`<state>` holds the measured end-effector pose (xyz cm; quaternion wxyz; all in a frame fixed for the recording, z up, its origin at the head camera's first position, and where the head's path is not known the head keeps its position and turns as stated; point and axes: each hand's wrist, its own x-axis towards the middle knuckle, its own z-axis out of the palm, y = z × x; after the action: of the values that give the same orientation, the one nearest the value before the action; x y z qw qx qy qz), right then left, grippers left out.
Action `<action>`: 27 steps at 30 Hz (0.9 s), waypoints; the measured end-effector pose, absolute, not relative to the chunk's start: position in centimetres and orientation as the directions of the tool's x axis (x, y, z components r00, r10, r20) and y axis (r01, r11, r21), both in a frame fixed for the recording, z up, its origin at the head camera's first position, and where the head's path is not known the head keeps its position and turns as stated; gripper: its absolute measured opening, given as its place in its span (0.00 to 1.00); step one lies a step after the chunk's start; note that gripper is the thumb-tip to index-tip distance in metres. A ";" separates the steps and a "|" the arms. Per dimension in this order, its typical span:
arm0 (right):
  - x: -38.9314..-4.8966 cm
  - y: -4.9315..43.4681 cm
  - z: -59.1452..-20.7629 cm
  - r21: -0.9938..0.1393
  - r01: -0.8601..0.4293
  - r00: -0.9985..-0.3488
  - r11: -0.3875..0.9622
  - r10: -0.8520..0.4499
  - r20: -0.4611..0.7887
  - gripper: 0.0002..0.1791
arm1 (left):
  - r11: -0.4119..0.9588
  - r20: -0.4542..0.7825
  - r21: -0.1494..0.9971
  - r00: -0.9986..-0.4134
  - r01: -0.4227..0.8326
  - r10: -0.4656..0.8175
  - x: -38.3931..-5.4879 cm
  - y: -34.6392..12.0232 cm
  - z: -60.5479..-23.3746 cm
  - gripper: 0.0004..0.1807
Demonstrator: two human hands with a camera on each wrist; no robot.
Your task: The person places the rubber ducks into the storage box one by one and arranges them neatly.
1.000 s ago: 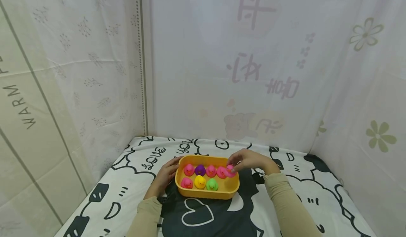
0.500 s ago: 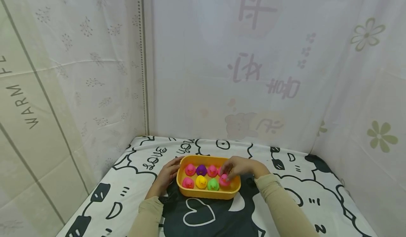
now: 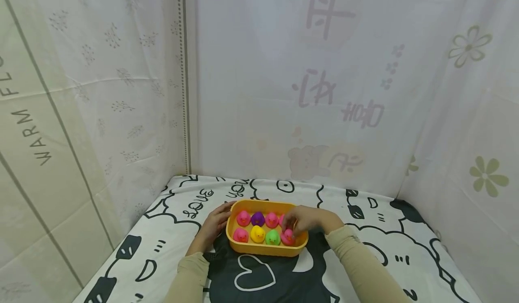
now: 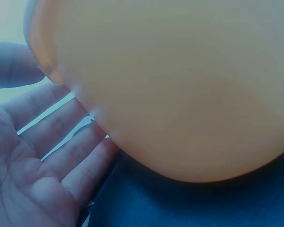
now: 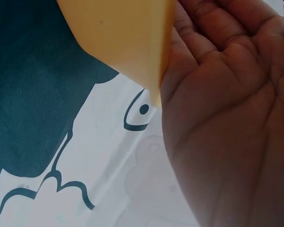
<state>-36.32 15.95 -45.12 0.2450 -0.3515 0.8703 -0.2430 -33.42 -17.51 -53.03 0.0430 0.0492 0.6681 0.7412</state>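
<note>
A yellow-orange tray holds several small rubber ducks in two rows. The back row has pink ducks and a purple duck; in front sit a pink duck, a yellow duck and a green duck. My right hand reaches over the tray's right side, fingers bent down around a pink rubber duck at the front row's right end. In the right wrist view the tray wall hides its fingertips. My left hand touches the tray's left wall with fairly straight fingers.
A black-and-white printed cloth covers the surface beneath the tray. Pale printed curtains hang behind it and at both sides.
My right hand has carried the pink duck from the tray's right back area forward and down, beside the green duck. My left hand stays at the tray's left side.
</note>
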 end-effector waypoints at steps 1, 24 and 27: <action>-36.2 16.0 -45.2 -0.587 -0.498 -0.633 0.638 -0.730 -0.257 0.14 | -0.099 0.020 0.995 -0.991 0.007 0.133 -33.4 -17.5 -53.1 0.26; -36.2 18.1 -44.5 -0.565 -0.620 -0.703 0.544 -0.705 0.093 0.29 | -0.048 -0.006 0.999 -0.988 -0.014 0.156 -33.8 -18.2 -52.7 0.26; -36.6 19.1 -45.1 -0.512 -0.600 -0.786 0.614 -0.570 0.238 0.33 | 0.066 -0.021 0.998 -0.985 -0.009 0.171 -34.1 -19.2 -51.4 0.27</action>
<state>-36.63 19.08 -45.14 -0.0257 -0.3259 0.8980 -0.2946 -34.10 -19.19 -51.40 0.0663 0.0557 0.7270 0.6812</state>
